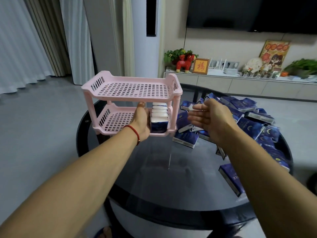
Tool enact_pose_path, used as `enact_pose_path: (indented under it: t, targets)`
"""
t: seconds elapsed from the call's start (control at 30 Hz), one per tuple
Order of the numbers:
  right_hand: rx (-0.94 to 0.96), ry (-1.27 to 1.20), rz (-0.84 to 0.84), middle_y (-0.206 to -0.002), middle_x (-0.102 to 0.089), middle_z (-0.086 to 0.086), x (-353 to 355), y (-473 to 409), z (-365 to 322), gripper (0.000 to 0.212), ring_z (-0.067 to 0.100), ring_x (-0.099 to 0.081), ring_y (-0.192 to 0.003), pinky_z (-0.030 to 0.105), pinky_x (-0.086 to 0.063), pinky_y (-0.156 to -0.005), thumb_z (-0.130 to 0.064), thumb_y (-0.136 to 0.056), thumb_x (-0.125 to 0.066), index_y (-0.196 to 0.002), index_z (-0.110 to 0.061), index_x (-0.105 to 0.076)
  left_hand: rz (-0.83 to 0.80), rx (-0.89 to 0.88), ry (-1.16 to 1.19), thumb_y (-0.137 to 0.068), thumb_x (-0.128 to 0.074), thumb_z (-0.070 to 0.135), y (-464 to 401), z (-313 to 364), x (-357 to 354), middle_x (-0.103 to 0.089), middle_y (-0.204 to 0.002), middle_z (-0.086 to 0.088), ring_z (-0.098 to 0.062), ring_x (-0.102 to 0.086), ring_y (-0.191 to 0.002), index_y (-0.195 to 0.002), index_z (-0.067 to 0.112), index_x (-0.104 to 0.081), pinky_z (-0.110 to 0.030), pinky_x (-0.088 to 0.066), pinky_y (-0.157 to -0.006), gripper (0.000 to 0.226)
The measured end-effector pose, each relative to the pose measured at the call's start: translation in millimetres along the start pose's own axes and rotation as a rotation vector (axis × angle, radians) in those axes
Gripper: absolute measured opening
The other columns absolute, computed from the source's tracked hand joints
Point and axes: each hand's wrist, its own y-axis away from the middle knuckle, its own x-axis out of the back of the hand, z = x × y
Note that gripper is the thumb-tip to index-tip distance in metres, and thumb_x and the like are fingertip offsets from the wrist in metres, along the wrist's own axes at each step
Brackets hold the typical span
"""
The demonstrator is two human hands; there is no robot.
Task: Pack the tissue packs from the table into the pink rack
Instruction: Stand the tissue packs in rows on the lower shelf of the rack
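Tissue packs (159, 115): row on pink rack (130, 90) lower shelf, against left hand (142, 121) flat fingers; fingertips hidden. Right hand (204, 115) relaxed, empty, above loose packs (248, 117).

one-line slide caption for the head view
Left hand steadies tissue packs on the pink rack's lower shelf; open right hand hovers over the pile.

Television (248, 12), curtains (30, 40), red figurine (184, 63).
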Motion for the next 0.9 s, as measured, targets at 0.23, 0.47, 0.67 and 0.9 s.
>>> enact_pose_path:
  t: [0.23,0.47,0.67,0.9]
  targets:
    - [0.443,1.333,-0.094,-0.106,-0.070,0.006,16.5,24.3,56.2,0.021,0.030,-0.065,-0.104,0.044,-0.056,-0.084,-0.015,-0.091,-0.058,-0.107,-0.016,-0.071,0.282,-0.324,-0.947,-0.104,-0.045,0.022,41.9,-5.3,42.9,-0.064,-0.115,-0.005,-0.024,-0.061,-0.107,-0.117,0.014,-0.064,-0.037,-0.047,-0.093,0.024]
    - [0.571,1.383,-0.082,-0.106,-0.063,0.000,17.7,43.4,76.9,0.018,0.027,-0.062,-0.101,0.041,-0.050,-0.081,-0.022,-0.090,-0.070,-0.107,-0.021,-0.064,0.169,-0.480,-1.282,-0.087,-0.059,0.000,97.5,-16.6,43.5,-0.055,-0.135,-0.003,-0.021,-0.049,-0.127,-0.128,0.013,-0.061,-0.025,-0.034,-0.106,0.043]
    - [0.076,0.460,-0.228,-0.093,-0.079,0.010,31.4,66.1,52.5,0.010,0.024,-0.075,-0.086,0.032,-0.063,-0.078,-0.008,-0.093,-0.072,-0.102,-0.006,-0.077,-0.135,-0.262,-0.980,-0.085,-0.073,0.009,120.0,-37.3,15.4,-0.058,-0.138,0.010,-0.009,-0.059,-0.123,-0.144,0.029,-0.053,-0.037,-0.052,-0.107,0.066]
    - [-0.222,0.155,-0.374,-0.105,-0.076,0.023,45.0,83.7,42.4,0.017,0.027,-0.076,-0.090,0.031,-0.064,-0.076,-0.004,-0.099,-0.060,-0.110,0.004,-0.070,-0.171,-0.171,-0.580,-0.085,-0.071,-0.012,115.1,-39.8,-4.9,-0.075,-0.111,-0.005,-0.015,-0.072,-0.105,-0.122,0.015,-0.067,-0.019,-0.059,-0.073,0.046]
